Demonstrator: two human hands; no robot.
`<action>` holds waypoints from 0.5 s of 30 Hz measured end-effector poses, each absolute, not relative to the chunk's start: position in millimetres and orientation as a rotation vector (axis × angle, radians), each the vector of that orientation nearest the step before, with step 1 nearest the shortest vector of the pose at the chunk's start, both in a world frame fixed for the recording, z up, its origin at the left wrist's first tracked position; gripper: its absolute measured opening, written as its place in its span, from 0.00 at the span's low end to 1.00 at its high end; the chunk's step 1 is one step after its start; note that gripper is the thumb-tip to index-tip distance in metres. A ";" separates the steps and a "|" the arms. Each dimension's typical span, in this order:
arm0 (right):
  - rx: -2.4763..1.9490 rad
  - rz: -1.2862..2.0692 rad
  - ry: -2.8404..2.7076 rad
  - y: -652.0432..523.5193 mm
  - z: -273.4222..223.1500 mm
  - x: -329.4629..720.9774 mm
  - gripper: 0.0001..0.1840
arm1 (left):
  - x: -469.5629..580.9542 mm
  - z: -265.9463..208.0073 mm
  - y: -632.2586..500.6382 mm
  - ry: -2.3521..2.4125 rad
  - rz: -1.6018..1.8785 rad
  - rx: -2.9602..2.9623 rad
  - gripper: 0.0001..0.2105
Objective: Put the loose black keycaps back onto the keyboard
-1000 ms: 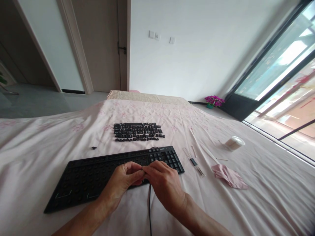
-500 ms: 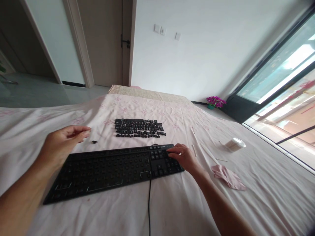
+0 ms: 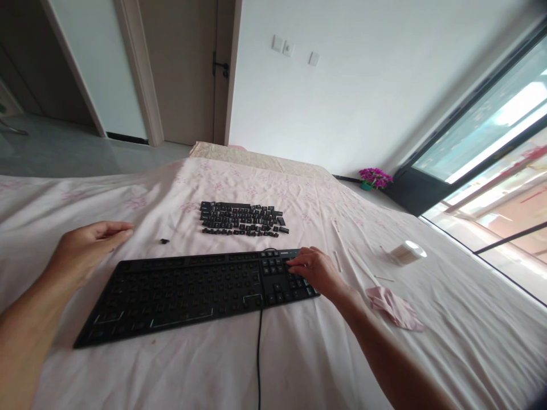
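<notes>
A black keyboard [image 3: 192, 287] lies slantwise on the bed, most keycaps off its main block while the number pad still carries keys. My right hand [image 3: 314, 267] rests over that number pad, thumb and fingers closed together at the keys. Whatever they pinch, if anything, is hidden. Beyond the keyboard's left end, my left hand [image 3: 96, 242] hovers above the sheet with thumb and fingertips pressed together; I cannot make out anything between them. A single loose keycap [image 3: 164, 241] lies to the right of that hand. Loose black keycaps [image 3: 241, 218] are laid out in rows behind the keyboard.
A pale flowered sheet [image 3: 307, 353] covers the bed. To the right are a clear round tub [image 3: 408, 252], cotton swabs [image 3: 384, 278] and a crumpled pink cloth [image 3: 395, 307]. The keyboard cable [image 3: 258, 359] runs toward me. Purple flowers [image 3: 375, 177] stand beyond the bed.
My left hand has moved left, away from the loose keycap and the keyboard. My right hand stays at the number pad, nearly unmoved. The view has shifted slightly.
</notes>
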State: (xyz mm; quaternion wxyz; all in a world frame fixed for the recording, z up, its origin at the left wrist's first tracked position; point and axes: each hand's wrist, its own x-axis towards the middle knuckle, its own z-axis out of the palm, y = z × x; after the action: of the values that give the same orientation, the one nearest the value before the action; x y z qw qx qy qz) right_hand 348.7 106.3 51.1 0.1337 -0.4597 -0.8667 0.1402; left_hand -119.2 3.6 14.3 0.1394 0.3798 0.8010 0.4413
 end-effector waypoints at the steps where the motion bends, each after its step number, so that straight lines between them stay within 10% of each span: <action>1: -1.341 0.417 -2.515 106.5 51.7 348.0 0.08 | -120.5 12.4 3.2 2.270 1.236 1.060 0.22; 15: -1.413 0.570 -2.423 108.5 45.6 344.3 0.08 | -146.6 -28.0 12.3 2.260 1.228 1.114 0.25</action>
State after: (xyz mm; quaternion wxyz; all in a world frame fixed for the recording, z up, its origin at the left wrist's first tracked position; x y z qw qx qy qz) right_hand 344.3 108.5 45.6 0.1391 -0.4889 -0.8383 0.1971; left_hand -146.6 12.3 -28.0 0.1685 0.3918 0.7947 0.4319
